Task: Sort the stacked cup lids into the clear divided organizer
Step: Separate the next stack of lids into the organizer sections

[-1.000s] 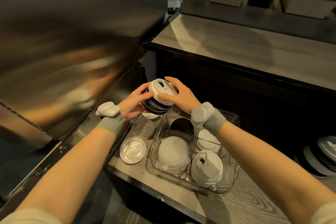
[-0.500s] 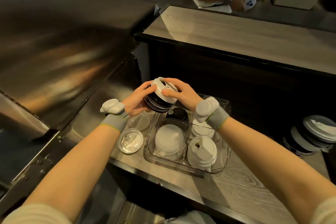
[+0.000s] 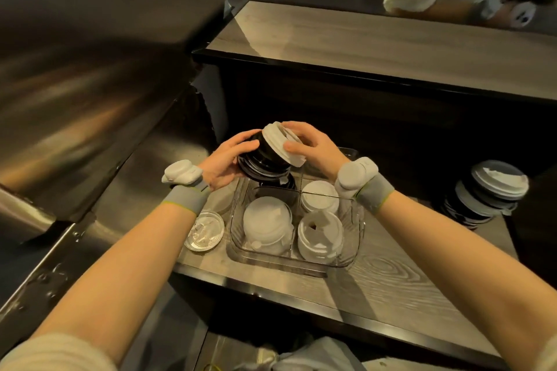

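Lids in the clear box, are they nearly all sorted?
Partway. White lids sit in three organizer compartments. The left hand holds a black stack while the right hand grips its tilted white top lid. A mixed stack at the right waits.

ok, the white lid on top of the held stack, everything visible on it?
The white lid is round, matte and plastic-looking, with a raised rim and a recessed top. It caps a tilted stack of black lids above the far-left compartment of the clear organizer. The right hand pinches it, thumb on the near edge, fingers over the far edge; the left hand holds the black stack. Whether it has come free is unclear.
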`<action>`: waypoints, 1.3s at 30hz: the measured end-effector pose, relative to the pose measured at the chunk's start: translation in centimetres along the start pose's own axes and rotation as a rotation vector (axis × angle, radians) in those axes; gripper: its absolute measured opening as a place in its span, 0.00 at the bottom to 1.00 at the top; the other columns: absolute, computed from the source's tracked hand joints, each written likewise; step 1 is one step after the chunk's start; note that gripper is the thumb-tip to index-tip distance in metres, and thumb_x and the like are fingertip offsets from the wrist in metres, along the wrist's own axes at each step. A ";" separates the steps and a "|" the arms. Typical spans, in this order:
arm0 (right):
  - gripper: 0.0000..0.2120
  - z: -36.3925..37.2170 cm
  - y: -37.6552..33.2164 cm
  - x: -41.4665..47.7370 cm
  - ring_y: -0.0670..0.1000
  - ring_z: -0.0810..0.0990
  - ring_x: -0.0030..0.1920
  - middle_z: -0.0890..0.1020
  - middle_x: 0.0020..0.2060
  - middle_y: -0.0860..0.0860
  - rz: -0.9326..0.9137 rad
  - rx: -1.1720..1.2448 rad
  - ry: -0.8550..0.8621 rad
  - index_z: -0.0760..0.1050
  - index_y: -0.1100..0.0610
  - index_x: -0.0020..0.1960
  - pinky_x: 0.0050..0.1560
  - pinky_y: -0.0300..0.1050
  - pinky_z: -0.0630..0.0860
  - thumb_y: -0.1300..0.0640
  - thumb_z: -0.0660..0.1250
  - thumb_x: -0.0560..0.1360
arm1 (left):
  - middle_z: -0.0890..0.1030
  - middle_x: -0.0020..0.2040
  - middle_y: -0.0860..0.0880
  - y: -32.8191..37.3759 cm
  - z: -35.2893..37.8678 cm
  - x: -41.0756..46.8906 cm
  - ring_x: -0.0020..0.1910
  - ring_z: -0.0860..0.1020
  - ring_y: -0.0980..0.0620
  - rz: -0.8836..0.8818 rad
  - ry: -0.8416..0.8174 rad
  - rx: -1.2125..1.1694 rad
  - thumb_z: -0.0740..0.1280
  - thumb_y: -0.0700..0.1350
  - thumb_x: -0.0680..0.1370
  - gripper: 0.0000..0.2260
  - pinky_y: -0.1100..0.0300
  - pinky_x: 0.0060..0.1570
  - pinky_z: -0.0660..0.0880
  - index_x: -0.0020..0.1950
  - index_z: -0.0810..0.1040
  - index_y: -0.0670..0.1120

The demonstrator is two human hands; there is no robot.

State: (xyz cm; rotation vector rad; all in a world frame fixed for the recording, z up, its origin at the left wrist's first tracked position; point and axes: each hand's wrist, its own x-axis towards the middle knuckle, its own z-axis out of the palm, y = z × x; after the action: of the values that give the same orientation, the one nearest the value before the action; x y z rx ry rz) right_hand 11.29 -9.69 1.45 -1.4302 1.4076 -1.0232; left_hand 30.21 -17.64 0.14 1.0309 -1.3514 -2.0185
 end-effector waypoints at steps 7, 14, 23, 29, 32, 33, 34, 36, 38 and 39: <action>0.27 -1.5 4.7 -6.0 0.48 0.65 0.58 0.70 0.58 0.49 -0.109 -0.677 -0.123 0.69 0.49 0.63 0.61 0.45 0.63 0.42 0.70 0.68 | 0.76 0.61 0.45 0.7 -0.3 1.5 0.61 0.74 0.46 0.017 0.170 -0.182 0.61 0.42 0.80 0.17 0.50 0.51 0.76 0.69 0.69 0.47; 0.32 -1.3 7.9 -9.6 0.50 0.66 0.57 0.72 0.61 0.52 -0.208 -1.118 -0.262 0.69 0.50 0.65 0.51 0.42 0.57 0.32 0.62 0.68 | 0.79 0.53 0.48 0.3 1.5 1.5 0.53 0.78 0.49 0.041 0.051 -0.193 0.59 0.43 0.80 0.11 0.54 0.47 0.79 0.63 0.71 0.49; 0.33 -0.3 7.0 -8.3 0.54 0.66 0.62 0.68 0.65 0.53 -0.141 -1.315 -0.333 0.71 0.49 0.65 0.59 0.48 0.60 0.30 0.60 0.69 | 0.72 0.67 0.44 -0.1 1.9 1.2 0.65 0.72 0.44 -0.038 -0.006 -0.052 0.62 0.44 0.79 0.18 0.51 0.54 0.76 0.69 0.69 0.50; 0.13 -0.7 3.7 -6.5 0.51 0.73 0.40 0.74 0.41 0.52 -0.193 -0.785 0.269 0.75 0.59 0.43 0.41 0.47 0.71 0.48 0.64 0.76 | 0.76 0.60 0.48 0.2 0.9 1.0 0.64 0.72 0.43 -0.047 -0.057 0.052 0.63 0.43 0.78 0.15 0.52 0.49 0.76 0.64 0.72 0.54; 0.12 -0.8 1.2 -3.3 0.45 0.74 0.47 0.75 0.49 0.48 -0.093 -0.346 0.416 0.71 0.54 0.57 0.47 0.41 0.74 0.50 0.64 0.76 | 0.72 0.66 0.45 0.5 0.9 0.9 0.66 0.71 0.41 -0.053 -0.118 0.088 0.62 0.42 0.77 0.16 0.51 0.48 0.77 0.63 0.72 0.55; 0.19 -0.8 0.4 -2.3 0.45 0.73 0.54 0.73 0.57 0.48 -0.052 -0.248 0.339 0.68 0.52 0.64 0.51 0.38 0.72 0.49 0.65 0.75 | 0.71 0.67 0.44 0.6 0.9 0.9 0.66 0.70 0.41 -0.055 -0.135 0.091 0.63 0.42 0.76 0.16 0.50 0.48 0.77 0.63 0.72 0.55; 0.27 -0.6 -0.1 -1.3 0.45 0.70 0.60 0.70 0.64 0.50 -0.017 -0.213 0.233 0.63 0.51 0.70 0.57 0.38 0.71 0.49 0.67 0.74 | 0.70 0.68 0.43 0.8 1.0 0.9 0.66 0.70 0.40 -0.057 -0.151 0.091 0.63 0.41 0.76 0.17 0.50 0.48 0.76 0.63 0.71 0.55; 0.37 0.1 -0.7 0.2 0.49 0.64 0.68 0.64 0.70 0.53 0.023 -0.319 0.058 0.55 0.53 0.74 0.66 0.43 0.66 0.47 0.69 0.72 | 0.70 0.68 0.43 1.2 1.2 0.9 0.65 0.71 0.40 -0.057 -0.169 0.087 0.62 0.41 0.77 0.16 0.48 0.51 0.76 0.64 0.71 0.54; 0.40 0.9 -0.9 1.2 0.52 0.65 0.70 0.66 0.70 0.54 0.014 -0.420 -0.005 0.55 0.56 0.75 0.68 0.44 0.65 0.47 0.71 0.70 | 0.71 0.66 0.44 1.5 1.1 1.0 0.64 0.72 0.42 -0.051 -0.158 0.090 0.60 0.41 0.78 0.16 0.48 0.51 0.76 0.65 0.70 0.53; 0.39 1.1 -0.7 1.2 0.52 0.66 0.70 0.67 0.70 0.54 0.015 -0.412 0.003 0.57 0.56 0.74 0.67 0.42 0.65 0.47 0.71 0.70 | 0.72 0.65 0.45 1.4 1.1 0.9 0.62 0.73 0.43 -0.053 -0.157 0.085 0.60 0.41 0.79 0.16 0.49 0.50 0.76 0.65 0.69 0.53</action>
State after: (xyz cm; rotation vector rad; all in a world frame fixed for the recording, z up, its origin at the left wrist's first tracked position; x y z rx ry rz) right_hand 12.54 -10.85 1.84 -1.7053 1.6968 -0.7501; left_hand 28.77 -18.27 1.37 0.9712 -1.5165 -2.1359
